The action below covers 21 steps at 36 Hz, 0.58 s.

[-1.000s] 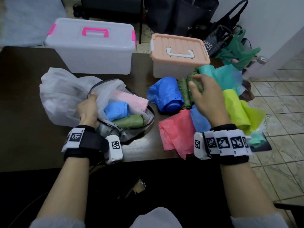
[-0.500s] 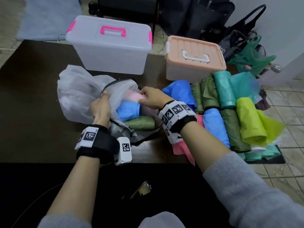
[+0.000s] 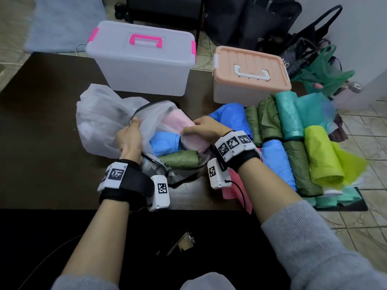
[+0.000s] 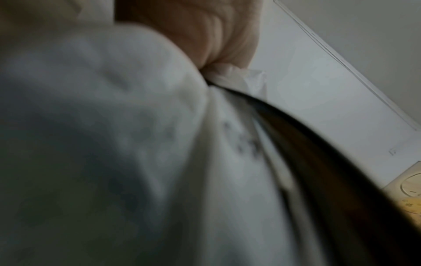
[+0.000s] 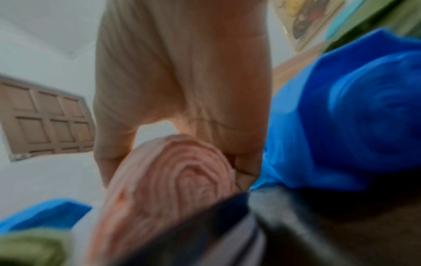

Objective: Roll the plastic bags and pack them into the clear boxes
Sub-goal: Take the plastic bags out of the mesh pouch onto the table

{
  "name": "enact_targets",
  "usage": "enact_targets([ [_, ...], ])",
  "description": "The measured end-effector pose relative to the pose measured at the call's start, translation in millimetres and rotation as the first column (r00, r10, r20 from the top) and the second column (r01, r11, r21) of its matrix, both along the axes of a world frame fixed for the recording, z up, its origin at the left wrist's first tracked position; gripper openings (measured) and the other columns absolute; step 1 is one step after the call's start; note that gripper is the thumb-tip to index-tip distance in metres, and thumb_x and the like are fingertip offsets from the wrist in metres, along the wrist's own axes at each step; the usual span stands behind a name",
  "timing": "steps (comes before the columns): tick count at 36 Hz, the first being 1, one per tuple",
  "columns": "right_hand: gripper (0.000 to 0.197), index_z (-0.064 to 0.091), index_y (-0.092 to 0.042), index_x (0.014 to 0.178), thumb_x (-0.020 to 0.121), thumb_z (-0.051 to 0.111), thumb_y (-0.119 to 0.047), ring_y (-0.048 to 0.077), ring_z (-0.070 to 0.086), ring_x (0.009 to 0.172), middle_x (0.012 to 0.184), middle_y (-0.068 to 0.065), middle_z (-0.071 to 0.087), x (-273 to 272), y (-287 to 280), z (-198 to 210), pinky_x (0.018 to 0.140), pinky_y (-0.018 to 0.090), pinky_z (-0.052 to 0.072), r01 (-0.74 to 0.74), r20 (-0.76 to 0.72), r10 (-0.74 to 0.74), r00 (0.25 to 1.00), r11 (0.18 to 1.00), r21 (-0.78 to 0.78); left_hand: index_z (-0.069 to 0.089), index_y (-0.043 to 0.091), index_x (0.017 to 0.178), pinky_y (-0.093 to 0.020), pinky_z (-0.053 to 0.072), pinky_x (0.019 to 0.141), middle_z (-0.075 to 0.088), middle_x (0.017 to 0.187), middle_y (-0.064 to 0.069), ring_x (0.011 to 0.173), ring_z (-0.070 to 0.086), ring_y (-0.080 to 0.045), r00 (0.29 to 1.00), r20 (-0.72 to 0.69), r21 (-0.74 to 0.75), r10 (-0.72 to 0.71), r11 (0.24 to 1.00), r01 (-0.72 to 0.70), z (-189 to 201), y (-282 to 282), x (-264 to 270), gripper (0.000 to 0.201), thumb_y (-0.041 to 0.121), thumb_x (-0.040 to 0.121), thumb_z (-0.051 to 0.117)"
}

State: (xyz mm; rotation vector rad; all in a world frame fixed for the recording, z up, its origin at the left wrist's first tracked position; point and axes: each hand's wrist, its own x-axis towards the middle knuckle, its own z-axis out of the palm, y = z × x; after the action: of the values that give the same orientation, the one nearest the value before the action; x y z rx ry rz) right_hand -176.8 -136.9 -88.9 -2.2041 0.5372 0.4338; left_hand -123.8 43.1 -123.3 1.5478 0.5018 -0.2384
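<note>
Gripping the pink roll (image 3: 184, 130), right hand (image 3: 207, 128) fingers half hidden; left hand (image 3: 128, 139) pinching the pouch rim (image 3: 146, 104).

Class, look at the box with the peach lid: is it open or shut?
Shut. The peach lid lies flat on the box, its white handle folded down.

1. This looks like a room in a home: the floor (image 3: 356, 130) is laid with patterned beige tiles, and a grey rug (image 3: 62, 21) lies beyond the dark wooden table (image 3: 41, 126).
2. Household storage sits on the table: a lidded box with pink handle (image 3: 144, 57) and a box with a peach lid (image 3: 251, 78).
3. Black tote bags (image 3: 272, 24) and a green carrier bag (image 3: 322, 72) are heaped against a white wall.
4. The right wrist view shows a panelled wooden door (image 5: 45, 118).
</note>
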Motion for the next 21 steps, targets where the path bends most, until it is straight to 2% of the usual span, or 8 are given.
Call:
enact_targets([
  [3, 0.031, 0.064, -0.011, 0.078, 0.082, 0.066, -0.042, 0.014, 0.058, 0.070, 0.078, 0.000, 0.062, -5.1, -9.0, 0.6, 0.061, 0.022, 0.044, 0.050, 0.005, -0.050, 0.999, 0.998, 0.037, 0.057, 0.013, 0.086, -0.041, 0.050, 0.095, 0.062, 0.097, -0.009, 0.097, 0.062, -0.028, 1.000, 0.008, -0.002, 0.005, 1.000, -0.005, -0.2, -1.0, -0.7, 0.023, 0.035, 0.092, 0.055],
  [5, 0.033, 0.068, -0.006, 0.087, 0.080, 0.069, -0.038, 0.020, 0.065, 0.082, 0.090, 0.005, 0.068, -7.6, -15.7, 2.4, 0.076, 0.029, 0.052, 0.152, 0.029, -0.157, 0.987, 0.979, 0.133, 0.056, 0.013, 0.084, -0.040, 0.050, 0.094, 0.061, 0.096, -0.008, 0.093, 0.060, -0.025, 1.000, -0.001, -0.009, 0.014, 1.000, -0.014, 0.0, -2.2, -1.4, 0.023, 0.035, 0.092, 0.055],
  [7, 0.044, 0.066, 0.001, 0.100, 0.074, 0.074, -0.034, 0.026, 0.068, 0.092, 0.100, 0.012, 0.071, -11.6, -22.3, 7.0, 0.092, 0.040, 0.052, 0.308, 0.049, -0.334, 0.941, 0.909, 0.281, 0.055, 0.013, 0.083, -0.037, 0.051, 0.092, 0.060, 0.095, -0.007, 0.092, 0.059, -0.024, 1.000, -0.007, -0.011, 0.020, 1.000, -0.021, 1.1, -3.3, -2.4, 0.024, 0.034, 0.093, 0.055],
  [9, 0.039, 0.064, 0.001, 0.100, 0.076, 0.074, -0.027, 0.029, 0.067, 0.093, 0.104, 0.016, 0.070, -16.3, -30.6, 16.3, 0.095, 0.044, 0.051, 0.398, 0.052, -0.449, 0.892, 0.834, 0.382, 0.054, 0.013, 0.075, -0.038, 0.051, 0.092, 0.060, 0.093, -0.006, 0.094, 0.060, -0.025, 1.000, -0.014, -0.014, 0.023, 1.000, -0.023, 1.2, -3.5, -2.2, 0.028, 0.035, 0.092, 0.055],
  [12, 0.028, 0.063, 0.003, 0.097, 0.081, 0.070, -0.020, 0.028, 0.067, 0.087, 0.098, 0.016, 0.069, -21.7, -46.0, 33.5, 0.090, 0.042, 0.053, 0.486, 0.087, -0.571, 0.816, 0.760, 0.431, 0.053, 0.016, 0.069, -0.040, 0.051, 0.089, 0.060, 0.086, -0.004, 0.089, 0.060, -0.024, 0.999, -0.027, -0.017, 0.023, 1.000, -0.023, 0.0, -2.5, -0.9, 0.031, 0.037, 0.091, 0.056],
  [16, 0.053, 0.059, 0.005, 0.115, 0.079, 0.070, -0.033, 0.023, 0.068, 0.085, 0.105, 0.013, 0.068, -28.4, -72.3, 45.8, 0.073, 0.032, 0.055, 0.612, 0.253, -0.662, 0.705, 0.749, 0.255, 0.054, 0.016, 0.069, -0.039, 0.051, 0.087, 0.061, 0.085, -0.004, 0.086, 0.059, -0.024, 0.999, -0.029, -0.020, 0.015, 1.000, -0.016, -0.7, -2.5, 0.0, 0.030, 0.037, 0.091, 0.056],
  [19, 0.058, 0.055, 0.004, 0.122, 0.080, 0.062, -0.035, 0.030, 0.060, 0.103, 0.118, 0.017, 0.061, -35.1, -81.6, 48.2, 0.077, 0.030, 0.046, 0.658, 0.392, -0.584, 0.711, 0.748, -0.080, 0.054, 0.016, 0.070, -0.039, 0.051, 0.087, 0.059, 0.080, -0.001, 0.085, 0.058, -0.023, 0.999, -0.043, -0.024, 0.006, 1.000, -0.007, -0.6, -1.3, 1.0, 0.030, 0.037, 0.091, 0.056],
  [21, 0.053, 0.051, 0.004, 0.123, 0.084, 0.059, -0.031, 0.034, 0.056, 0.111, 0.124, 0.020, 0.057, -38.7, -83.1, 45.7, 0.076, 0.031, 0.040, 0.665, 0.427, -0.539, 0.726, 0.707, -0.240, 0.055, 0.016, 0.072, -0.041, 0.051, 0.091, 0.062, 0.088, -0.004, 0.090, 0.061, -0.025, 0.999, -0.050, -0.026, 0.002, 1.000, -0.004, -0.5, -0.7, 1.5, 0.028, 0.039, 0.090, 0.057],
])
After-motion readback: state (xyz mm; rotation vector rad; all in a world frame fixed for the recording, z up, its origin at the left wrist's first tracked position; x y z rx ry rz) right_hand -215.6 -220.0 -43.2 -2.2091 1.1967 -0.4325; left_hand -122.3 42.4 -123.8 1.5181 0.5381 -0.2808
